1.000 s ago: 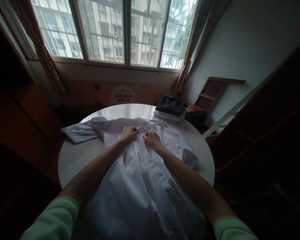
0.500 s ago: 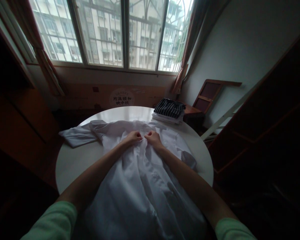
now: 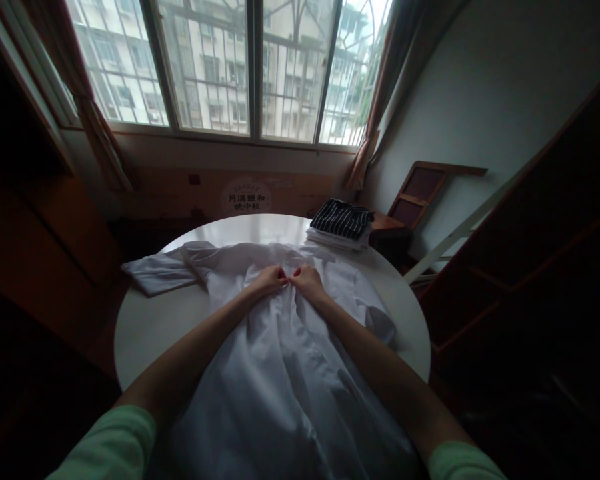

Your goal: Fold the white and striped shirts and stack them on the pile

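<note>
Both hands meet at the upper front of a white shirt (image 3: 280, 373) spread on the round white table (image 3: 150, 320). Left hand (image 3: 269, 280) has its fingers curled in, the tips pinching shirt cloth near the middle line; right hand (image 3: 306, 280) is curled the same way and pinches the cloth just beside it, so that the two sets of fingertips are almost touching. Exactly what fold or edge they hold is too small to tell.

The shirt lies with its long axis running from the near edge of the table to the far edge, collar end pointing toward the far edge and the window (image 3: 250, 67), hem end hanging over the near edge toward the person. One sleeve (image 3: 155, 273) stretches sideways toward the left edge of the table, its end lying flat close to that edge. The other sleeve (image 3: 375, 320) lies bunched toward the right edge. Creases run along the length of the cloth between the forearms.

At the far right edge of the table sits a stack of folded clothes (image 3: 341, 225), a dark striped piece on top of paler ones, well apart from the hands.
</note>
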`<control>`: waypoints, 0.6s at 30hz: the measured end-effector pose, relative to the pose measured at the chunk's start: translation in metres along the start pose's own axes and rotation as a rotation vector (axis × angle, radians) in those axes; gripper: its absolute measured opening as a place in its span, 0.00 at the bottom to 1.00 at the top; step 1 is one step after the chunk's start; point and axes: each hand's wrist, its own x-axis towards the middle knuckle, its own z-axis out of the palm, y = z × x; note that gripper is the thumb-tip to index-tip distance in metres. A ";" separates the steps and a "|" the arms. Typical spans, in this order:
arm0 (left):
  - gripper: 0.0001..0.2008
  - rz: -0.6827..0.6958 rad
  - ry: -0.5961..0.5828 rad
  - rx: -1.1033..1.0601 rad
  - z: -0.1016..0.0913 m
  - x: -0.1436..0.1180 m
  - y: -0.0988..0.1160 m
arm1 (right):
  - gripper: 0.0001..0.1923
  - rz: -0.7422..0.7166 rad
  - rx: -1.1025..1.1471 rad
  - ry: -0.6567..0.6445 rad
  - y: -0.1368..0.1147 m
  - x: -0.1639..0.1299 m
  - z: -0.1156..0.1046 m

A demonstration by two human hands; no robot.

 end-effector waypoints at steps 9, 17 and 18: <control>0.03 -0.010 0.128 -0.173 0.009 -0.001 0.004 | 0.08 0.041 0.118 0.052 0.001 0.003 -0.004; 0.02 -0.006 0.155 -0.241 0.012 -0.005 0.004 | 0.06 -0.034 0.139 0.020 -0.006 -0.005 -0.003; 0.02 -0.008 0.157 -0.255 0.011 -0.006 0.004 | 0.06 -0.038 0.131 0.026 -0.005 -0.006 -0.003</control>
